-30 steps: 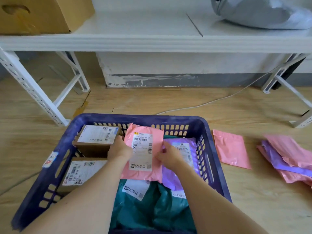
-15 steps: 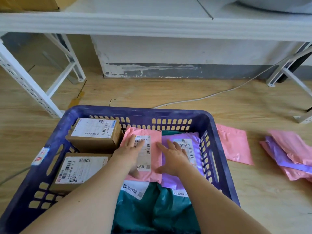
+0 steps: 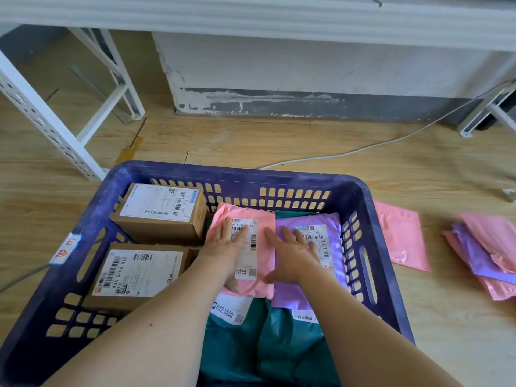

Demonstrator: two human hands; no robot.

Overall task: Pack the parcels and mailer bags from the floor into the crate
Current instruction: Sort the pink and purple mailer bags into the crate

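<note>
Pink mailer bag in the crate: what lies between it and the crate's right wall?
A purple mailer bag, partly under the right hand, shown in the head view.

The wood floor (image 3: 279, 141) bears the blue crate (image 3: 279, 181). Just right of it lies 1 pink mailer (image 3: 402, 238); farther right, a pile (image 3: 485, 255) of pink and purple mailers. A white cable (image 3: 363, 148) runs behind.

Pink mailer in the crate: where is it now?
Head view: the pink mailer lies flat in the crate, between the far cardboard box and the purple mailer, under the left hand.
</note>
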